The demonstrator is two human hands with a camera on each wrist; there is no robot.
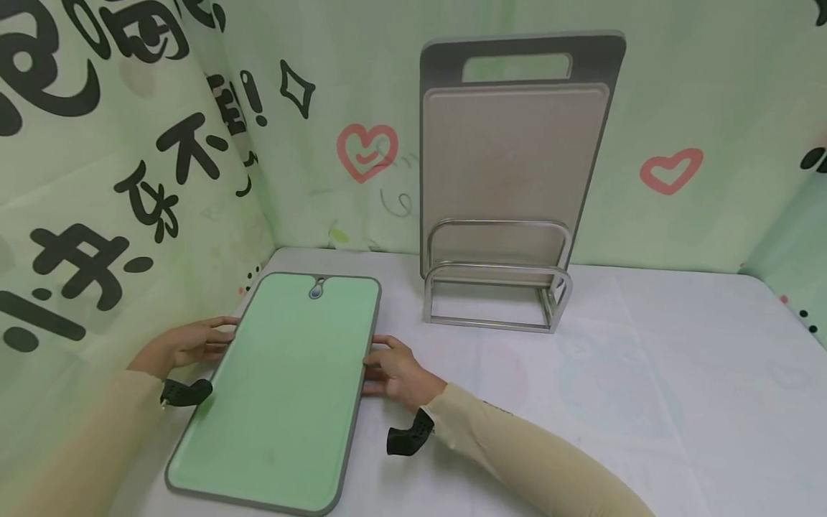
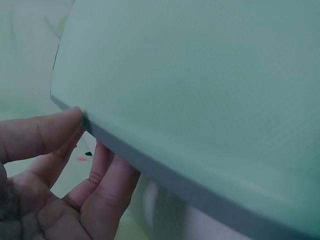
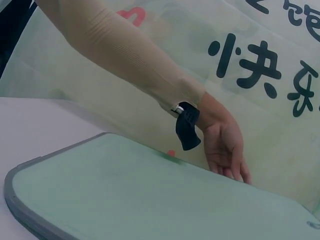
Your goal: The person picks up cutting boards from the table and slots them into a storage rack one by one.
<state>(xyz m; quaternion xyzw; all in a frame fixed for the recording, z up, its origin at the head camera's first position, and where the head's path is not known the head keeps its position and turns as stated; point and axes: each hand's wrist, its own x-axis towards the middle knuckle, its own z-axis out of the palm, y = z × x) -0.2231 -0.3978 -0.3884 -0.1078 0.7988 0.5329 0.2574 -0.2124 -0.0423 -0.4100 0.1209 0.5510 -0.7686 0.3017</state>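
A light green cutting board [image 1: 284, 388] with a grey rim and a small hole near its far end lies flat in front of me, on the left of the table. My left hand [image 1: 194, 345] holds its left long edge. In the left wrist view the thumb of that left hand [image 2: 45, 135] meets the grey rim, with the other fingers reaching below it. At the opposite long edge, my right hand [image 1: 403, 373] grips the board's side, its fingertips partly hidden by the rim. The right wrist view shows the board [image 3: 150, 190] with the left hand [image 3: 225, 150] beyond it.
A metal rack [image 1: 491, 323] stands at the back of the white table [image 1: 646, 402]. Another board [image 1: 510, 158], beige with a grey handle end, leans upright in it. Printed green curtains [image 1: 362, 64] hang behind and at both sides.
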